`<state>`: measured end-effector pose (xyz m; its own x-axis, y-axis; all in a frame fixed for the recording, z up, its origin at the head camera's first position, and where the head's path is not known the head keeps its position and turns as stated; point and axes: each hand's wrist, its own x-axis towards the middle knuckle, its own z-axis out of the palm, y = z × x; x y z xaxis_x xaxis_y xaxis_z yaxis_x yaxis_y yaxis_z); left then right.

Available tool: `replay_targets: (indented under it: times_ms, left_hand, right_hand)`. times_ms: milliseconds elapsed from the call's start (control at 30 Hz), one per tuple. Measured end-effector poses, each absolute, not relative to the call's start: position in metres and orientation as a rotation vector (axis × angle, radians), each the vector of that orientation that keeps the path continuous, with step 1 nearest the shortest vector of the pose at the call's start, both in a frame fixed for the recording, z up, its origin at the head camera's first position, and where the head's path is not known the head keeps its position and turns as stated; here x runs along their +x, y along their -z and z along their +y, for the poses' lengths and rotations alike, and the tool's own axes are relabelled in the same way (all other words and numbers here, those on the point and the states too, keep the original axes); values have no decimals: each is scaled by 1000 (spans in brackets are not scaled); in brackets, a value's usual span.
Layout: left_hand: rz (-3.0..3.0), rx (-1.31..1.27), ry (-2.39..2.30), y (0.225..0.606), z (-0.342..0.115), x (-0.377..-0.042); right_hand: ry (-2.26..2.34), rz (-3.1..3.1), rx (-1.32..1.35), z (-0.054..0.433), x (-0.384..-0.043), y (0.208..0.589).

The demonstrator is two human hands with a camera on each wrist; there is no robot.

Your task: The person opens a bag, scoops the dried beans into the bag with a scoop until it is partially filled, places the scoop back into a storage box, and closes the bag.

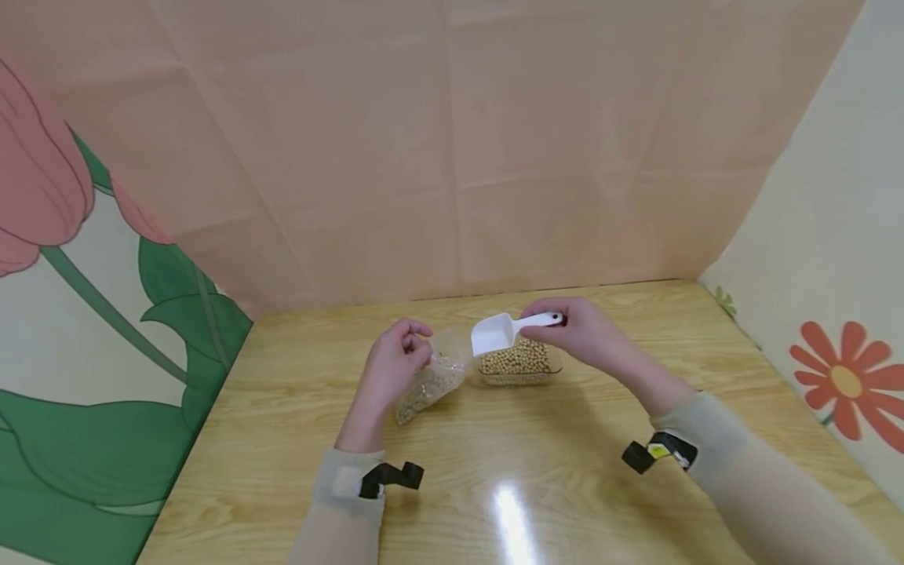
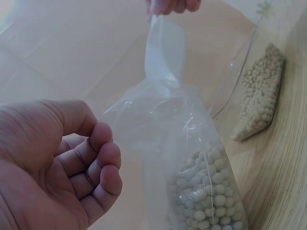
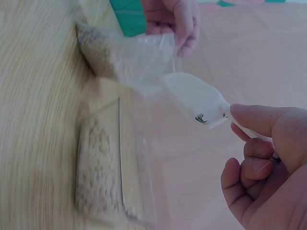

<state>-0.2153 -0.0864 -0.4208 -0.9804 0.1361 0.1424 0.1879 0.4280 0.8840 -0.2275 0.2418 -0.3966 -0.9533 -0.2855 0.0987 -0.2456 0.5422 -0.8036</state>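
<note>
My right hand (image 1: 575,329) pinches the handle of a white scoop (image 1: 493,333) between thumb and fingers. The scoop's front edge is at the mouth of a clear plastic bag (image 2: 158,115) in the left wrist view. Pale round beans (image 2: 206,196) fill the bag's lower part, which rests on the table. With curled fingers, my left hand (image 1: 395,361) pinches the bag's top edge. Below the scoop stands a clear container (image 3: 120,158) holding many soybeans (image 1: 515,358). In the right wrist view the scoop's inside (image 3: 194,96) shows no beans.
The wooden table (image 1: 452,502) reaches back to a pink-covered wall (image 1: 452,157). A wall with a painted flower (image 1: 846,382) borders the right side, and a panel with painted leaves (image 1: 92,447) borders the left.
</note>
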Motion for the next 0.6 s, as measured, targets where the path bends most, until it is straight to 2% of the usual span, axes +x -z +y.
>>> replay_targets:
  times_ms: [200,600]
  left_hand:
    - [-2621,-293,1617,421,-85,-215]
    - [-2626,-281,1610,418,-83,-214]
  right_hand:
    - [1363,2755,-372,273,-224,397]
    - [1154,2907,-418,311,-231,400]
